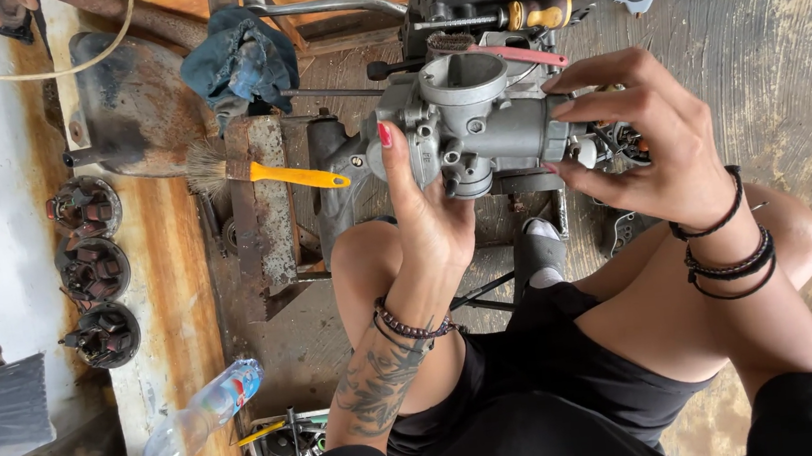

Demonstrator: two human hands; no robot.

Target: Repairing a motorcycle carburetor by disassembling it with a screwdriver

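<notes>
A grey metal carburetor [475,120] with a round open throat is held up in front of me over my knees. My left hand [424,211] grips its left side, thumb laid along the body. My right hand [643,143] clasps the right end, fingers curled around it. Both wrists wear dark bead bracelets. The part's underside is hidden by my palms.
A yellow-handled brush [264,170] lies on a rusty block [264,213]. A blue rag [238,63] sits behind it. Three round coil parts [92,271] line the left ledge. A plastic bottle [195,421] and a box of tools [279,452] lie low left. A screwdriver [514,15] rests behind.
</notes>
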